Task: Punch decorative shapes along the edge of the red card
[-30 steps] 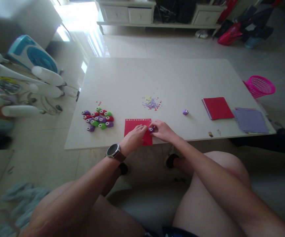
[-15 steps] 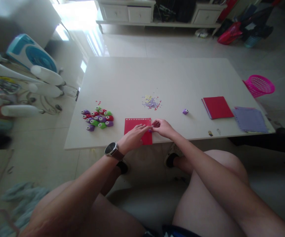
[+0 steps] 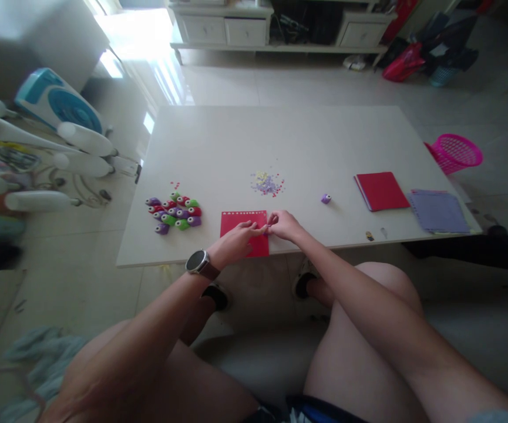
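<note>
A red paper sheet (image 3: 231,223) lies at the table's near edge, with a row of cut-out holes along its far side. My left hand (image 3: 238,239) rests across it, fingers stretched toward the sheet's right edge. At that edge my right hand (image 3: 283,225) is closed in a pinch around a small purple craft punch (image 3: 266,233), mostly covered by fingers. The fingertips of both hands meet there. To the left sits a cluster of purple, red and green craft punches (image 3: 174,212). One more purple punch (image 3: 326,198) stands alone to the right.
Beyond the sheet lies a pile of tiny purple, yellow and red paper bits (image 3: 268,183). On the right are a red stack of paper (image 3: 381,191), purple sheets (image 3: 438,211) and small items (image 3: 369,236) near the front edge. A pink basket (image 3: 458,153) stands past the table's right end.
The left index finger now reaches over the purple punch at the sheet's right edge. The right hand keeps its pinch there. The view has shifted slightly.
</note>
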Available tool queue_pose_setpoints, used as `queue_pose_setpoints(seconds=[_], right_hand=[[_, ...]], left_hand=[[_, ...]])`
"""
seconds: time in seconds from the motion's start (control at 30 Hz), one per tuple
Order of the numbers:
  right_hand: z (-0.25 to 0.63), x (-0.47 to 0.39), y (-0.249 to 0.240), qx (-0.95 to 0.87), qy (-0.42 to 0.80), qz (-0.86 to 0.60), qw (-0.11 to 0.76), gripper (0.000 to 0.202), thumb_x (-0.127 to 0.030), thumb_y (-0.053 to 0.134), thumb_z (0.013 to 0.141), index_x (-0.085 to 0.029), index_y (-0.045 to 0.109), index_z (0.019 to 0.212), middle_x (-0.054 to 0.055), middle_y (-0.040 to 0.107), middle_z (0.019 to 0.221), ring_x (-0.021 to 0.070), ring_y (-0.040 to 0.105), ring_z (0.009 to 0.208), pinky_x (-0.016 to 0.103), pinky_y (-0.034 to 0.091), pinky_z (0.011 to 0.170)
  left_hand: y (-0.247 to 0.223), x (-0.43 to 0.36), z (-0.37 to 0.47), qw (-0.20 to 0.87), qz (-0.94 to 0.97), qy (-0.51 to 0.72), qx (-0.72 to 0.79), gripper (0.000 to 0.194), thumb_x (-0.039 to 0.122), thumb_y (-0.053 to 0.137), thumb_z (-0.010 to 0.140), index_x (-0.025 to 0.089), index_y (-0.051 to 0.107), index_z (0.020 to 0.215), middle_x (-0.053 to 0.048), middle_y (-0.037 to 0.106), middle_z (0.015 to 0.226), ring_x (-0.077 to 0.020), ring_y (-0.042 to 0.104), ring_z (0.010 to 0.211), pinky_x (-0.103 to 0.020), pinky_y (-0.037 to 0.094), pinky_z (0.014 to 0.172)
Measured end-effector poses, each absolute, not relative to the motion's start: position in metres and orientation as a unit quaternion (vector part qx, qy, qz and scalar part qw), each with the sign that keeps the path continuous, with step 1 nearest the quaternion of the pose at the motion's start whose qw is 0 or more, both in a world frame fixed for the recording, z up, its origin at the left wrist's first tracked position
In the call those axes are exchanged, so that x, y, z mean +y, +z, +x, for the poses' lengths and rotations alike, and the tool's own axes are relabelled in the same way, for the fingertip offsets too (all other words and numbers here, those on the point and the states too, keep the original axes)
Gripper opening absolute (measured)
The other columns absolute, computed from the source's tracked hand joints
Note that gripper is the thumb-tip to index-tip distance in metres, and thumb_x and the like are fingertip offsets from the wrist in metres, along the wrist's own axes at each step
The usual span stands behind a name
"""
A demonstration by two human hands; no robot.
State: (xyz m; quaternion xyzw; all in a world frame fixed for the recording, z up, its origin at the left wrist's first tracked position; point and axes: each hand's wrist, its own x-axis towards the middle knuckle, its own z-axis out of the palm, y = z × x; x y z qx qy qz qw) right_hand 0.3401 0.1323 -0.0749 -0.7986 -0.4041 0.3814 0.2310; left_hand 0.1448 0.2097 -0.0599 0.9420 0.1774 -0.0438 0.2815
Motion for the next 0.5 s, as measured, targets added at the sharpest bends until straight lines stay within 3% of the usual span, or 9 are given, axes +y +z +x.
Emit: queue_pose_setpoints(seconds=[0.17, 0.3, 0.4, 0.5], right_hand=[[0.335, 0.133, -0.068, -0.407, 0.362, -0.811, 0.211, 0.016, -0.024, 0.083, 0.073, -0.021, 0.067, 0.076, 0.002, 0.077, 0.083, 0.0181, 0.071, 0.082, 0.025, 0.046, 0.068], [0.342, 0.13, -0.067, -0.399, 0.4, -0.795, 0.221, 0.016, -0.021, 0.083, 0.075, -0.019, 0.069, 0.081, 0.004, 0.079, 0.088, 0.0179, 0.071, 0.083, 0.024, 0.049, 0.069], [0.356, 0.127, -0.065, -0.402, 0.417, -0.784, 0.225, 0.016, -0.021, 0.082, 0.078, -0.018, 0.07, 0.089, 0.006, 0.079, 0.095, 0.0178, 0.071, 0.084, 0.025, 0.051, 0.071], [0.368, 0.123, -0.062, -0.411, 0.398, -0.793, 0.212, 0.021, -0.023, 0.082, 0.079, -0.017, 0.072, 0.097, 0.008, 0.079, 0.1, 0.0184, 0.071, 0.084, 0.026, 0.052, 0.071]], left_hand=[[-0.058, 0.211, 0.148, 0.265, 0.946, -0.047, 0.179, 0.073, 0.001, 0.055, 0.08, 0.021, 0.063, 0.15, -0.013, 0.063, 0.156, -0.0264, 0.054, 0.15, -0.042, 0.046, 0.127], [-0.062, 0.213, 0.143, 0.278, 0.941, -0.039, 0.188, 0.079, 0.002, 0.056, 0.08, 0.025, 0.057, 0.156, -0.008, 0.065, 0.154, -0.025, 0.052, 0.152, -0.04, 0.049, 0.124], [-0.065, 0.212, 0.139, 0.275, 0.942, -0.024, 0.191, 0.08, 0.004, 0.056, 0.084, 0.021, 0.048, 0.162, -0.012, 0.061, 0.158, -0.0269, 0.05, 0.153, -0.041, 0.051, 0.123], [-0.065, 0.209, 0.139, 0.264, 0.943, -0.022, 0.201, 0.07, 0.007, 0.058, 0.087, 0.017, 0.052, 0.156, -0.016, 0.061, 0.157, -0.0288, 0.054, 0.151, -0.043, 0.051, 0.122]])
